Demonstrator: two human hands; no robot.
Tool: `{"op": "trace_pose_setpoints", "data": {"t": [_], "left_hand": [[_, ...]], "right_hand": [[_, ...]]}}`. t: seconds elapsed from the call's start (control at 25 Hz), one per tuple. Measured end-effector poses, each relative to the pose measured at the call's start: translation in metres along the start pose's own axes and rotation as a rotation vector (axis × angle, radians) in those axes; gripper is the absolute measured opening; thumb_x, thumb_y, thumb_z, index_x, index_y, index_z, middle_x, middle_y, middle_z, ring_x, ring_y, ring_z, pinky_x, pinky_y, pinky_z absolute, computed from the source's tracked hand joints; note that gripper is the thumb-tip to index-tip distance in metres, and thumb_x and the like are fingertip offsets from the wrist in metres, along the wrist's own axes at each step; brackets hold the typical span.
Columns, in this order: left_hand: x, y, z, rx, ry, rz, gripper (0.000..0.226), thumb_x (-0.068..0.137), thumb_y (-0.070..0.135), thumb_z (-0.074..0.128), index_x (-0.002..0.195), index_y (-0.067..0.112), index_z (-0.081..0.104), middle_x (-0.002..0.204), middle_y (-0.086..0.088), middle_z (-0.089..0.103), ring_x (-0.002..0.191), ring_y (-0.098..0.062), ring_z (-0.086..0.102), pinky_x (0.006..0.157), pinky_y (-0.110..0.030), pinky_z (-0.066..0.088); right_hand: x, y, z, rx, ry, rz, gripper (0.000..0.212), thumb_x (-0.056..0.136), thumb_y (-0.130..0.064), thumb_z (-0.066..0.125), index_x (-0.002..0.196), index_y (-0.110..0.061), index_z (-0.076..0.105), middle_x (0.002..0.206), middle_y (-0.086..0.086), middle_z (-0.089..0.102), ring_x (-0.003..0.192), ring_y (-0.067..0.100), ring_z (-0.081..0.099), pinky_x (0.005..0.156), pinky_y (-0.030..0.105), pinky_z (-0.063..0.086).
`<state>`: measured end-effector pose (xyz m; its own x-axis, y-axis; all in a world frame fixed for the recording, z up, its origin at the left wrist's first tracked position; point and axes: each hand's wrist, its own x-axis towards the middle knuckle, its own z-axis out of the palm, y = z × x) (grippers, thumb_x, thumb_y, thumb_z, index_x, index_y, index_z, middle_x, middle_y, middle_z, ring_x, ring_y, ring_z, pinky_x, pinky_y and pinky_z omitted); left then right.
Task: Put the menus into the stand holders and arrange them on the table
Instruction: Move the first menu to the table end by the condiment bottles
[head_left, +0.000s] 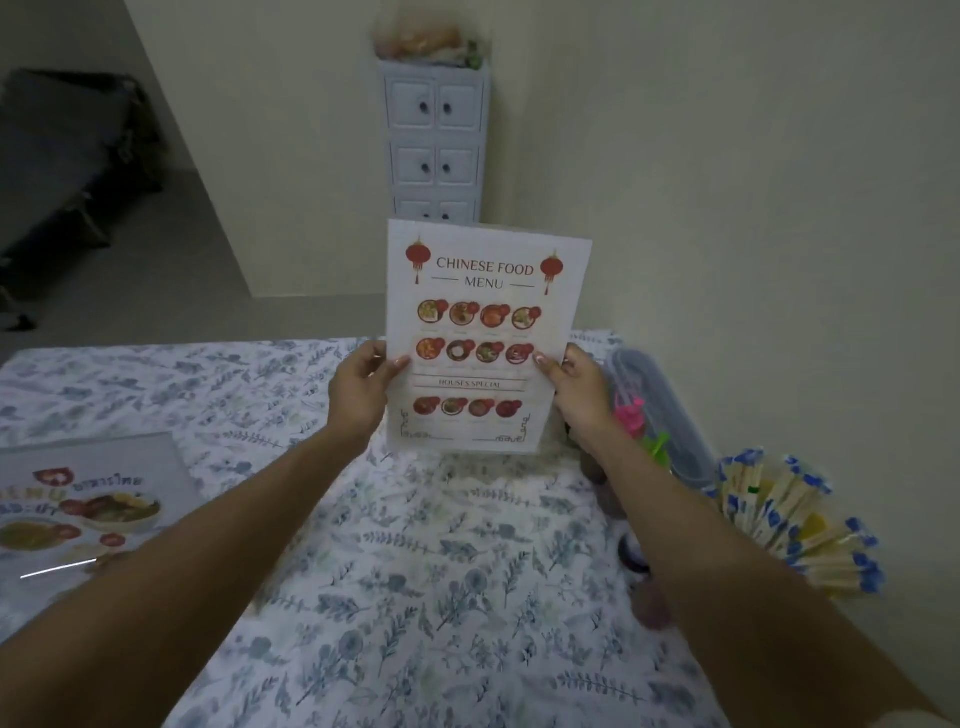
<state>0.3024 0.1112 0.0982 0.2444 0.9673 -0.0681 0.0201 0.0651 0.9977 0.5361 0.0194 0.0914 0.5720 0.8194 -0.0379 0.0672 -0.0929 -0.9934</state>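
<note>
Chinese food menu (480, 332) up in the air, upright, printed side facing the camera, held above the far part of the table (415, 571). Left hand (358, 392) gripping the sheet's left edge – thumb on the front, fingers curled behind. Right hand (574, 392) gripping the right edge same way, thumb pressed on the front near the middle row of dish photos. Both hands closed on the paper, roughly level w/ each other, arms stretched fwd. Top of the sheet tilted a touch to the right. Hard to say whether the sheet sits inside a clear holder or is bare paper – can't tell from this view.

Second menu (88, 499), Thai lettering and dish photos, lying flat at the left edge of the table, looks to be under a clear glossy cover w/ a bright glint along its near edge. Well apart from the hands.

Tablecloth: white w/ blue-grey leaf and flower print, covering the whole top.

Right side, near the wall: clear plastic box (660, 410) lying at an angle, pink and green bits beside it, partly hidden by the right forearm. Nearer the camera, a cup of toothpicks (795, 519) in blue-tipped wrappers, fanned out. Some dark roundish items by the right arm – too blurred to name.

Behind the table, against the wall: small white cabinet (435, 140) w/ paired drawers, bagged stuff on top.
</note>
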Motion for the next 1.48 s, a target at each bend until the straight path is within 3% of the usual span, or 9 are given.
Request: {"op": "trace_pose_setpoints", "data": {"t": [0.16,0.36,0.52,0.72,0.92,1.12,1.48], "left_hand": [[0.072,0.021,0.059,-0.043,-0.036,-0.004,0.012,0.091,0.014,0.061,0.081,0.018,0.059,0.095,0.001,0.071,0.094,-0.025,0.069,0.088,-0.045,0.056],[0.161,0.008,0.138,-0.037,-0.058,-0.001,0.015,0.091,0.012,0.061,0.078,0.017,0.056,0.102,-0.008,0.071,0.1,-0.03,0.067,0.092,-0.05,0.055],[0.202,-0.022,0.184,-0.006,-0.051,-0.024,0.016,0.091,0.013,0.061,0.078,0.019,0.054,0.106,-0.012,0.069,0.099,-0.03,0.067,0.092,-0.049,0.055],[0.227,-0.061,0.212,0.015,-0.016,-0.091,0.008,0.09,0.012,0.061,0.085,0.012,0.055,0.108,-0.013,0.071,0.098,-0.031,0.068,0.088,-0.046,0.056],[0.23,-0.086,0.224,0.069,-0.011,-0.114,0.014,0.091,0.013,0.06,0.079,0.019,0.056,0.1,-0.01,0.071,0.092,-0.03,0.069,0.087,-0.047,0.057],[0.231,-0.093,0.229,0.097,0.005,-0.127,0.018,0.09,0.017,0.061,0.075,0.023,0.054,0.107,-0.013,0.072,0.096,-0.032,0.069,0.087,-0.05,0.057],[0.225,-0.097,0.231,0.157,0.024,-0.112,0.008,0.091,0.023,0.06,0.083,0.025,0.058,0.109,-0.01,0.073,0.096,-0.029,0.07,0.087,-0.048,0.057]], "right_hand": [[0.091,-0.021,-0.031,-0.109,0.047,-0.046,0.027,0.09,-0.024,0.063,0.109,-0.006,0.063,0.103,0.008,0.071,0.091,0.024,0.068,0.075,0.032,0.058],[0.203,-0.008,-0.074,-0.128,0.067,-0.043,0.026,0.087,-0.029,0.066,0.104,-0.01,0.064,0.102,0.012,0.072,0.095,0.029,0.069,0.086,0.048,0.057],[0.257,0.025,-0.098,-0.083,0.076,0.005,0.019,0.087,-0.027,0.066,0.099,-0.013,0.063,0.103,0.013,0.072,0.094,0.028,0.07,0.086,0.047,0.058],[0.284,0.068,-0.108,-0.05,0.067,0.054,0.02,0.089,-0.02,0.064,0.103,-0.005,0.062,0.105,0.013,0.071,0.09,0.023,0.069,0.076,0.034,0.058],[0.291,0.1,-0.114,-0.041,0.073,0.101,0.023,0.089,-0.022,0.064,0.108,-0.01,0.064,0.104,0.006,0.073,0.093,0.022,0.071,0.082,0.041,0.059],[0.293,0.111,-0.115,-0.022,0.084,0.113,0.018,0.09,-0.022,0.063,0.106,-0.014,0.063,0.104,0.005,0.073,0.094,0.022,0.071,0.084,0.045,0.059],[0.292,0.109,-0.111,-0.059,0.083,0.127,0.021,0.092,-0.023,0.06,0.108,-0.01,0.06,0.103,0.006,0.072,0.091,0.02,0.07,0.081,0.042,0.059]]}}
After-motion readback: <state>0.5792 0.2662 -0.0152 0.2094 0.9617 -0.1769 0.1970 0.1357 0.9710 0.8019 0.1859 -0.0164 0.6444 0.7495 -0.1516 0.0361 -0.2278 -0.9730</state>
